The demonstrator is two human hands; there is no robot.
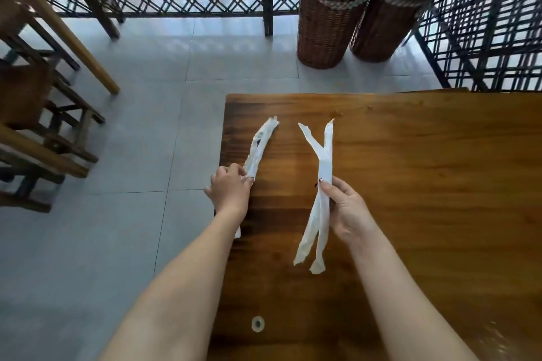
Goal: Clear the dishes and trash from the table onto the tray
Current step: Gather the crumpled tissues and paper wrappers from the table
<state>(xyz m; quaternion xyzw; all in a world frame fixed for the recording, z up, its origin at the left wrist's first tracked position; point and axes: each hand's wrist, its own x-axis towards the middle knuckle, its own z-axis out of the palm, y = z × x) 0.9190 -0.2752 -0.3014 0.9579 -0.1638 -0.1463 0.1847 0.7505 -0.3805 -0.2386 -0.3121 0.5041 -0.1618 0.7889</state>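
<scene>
1. My left hand (230, 189), fingers curled, pinches one white wrapper (259, 149) at the table's (425, 184) left edge.
2. My right hand (346, 208) grips two crossed wrapper strips (324, 161), farther in from that edge.

White wrapper (261, 146) in L hand (230, 192) at table (425, 184) edge; two crossed strips (324, 155), prob. paper, in R hand (346, 211)

Brown wooden table (410, 184), glossy, grain visible. A white paper wrapper (261, 143) lies along the table's left edge. Crossed paper strips (325, 155) are toward its middle; contact with the wood cannot be told. Small round ring (257, 324) near its near edge. Two crumbs (337, 112) near its far edge.
</scene>
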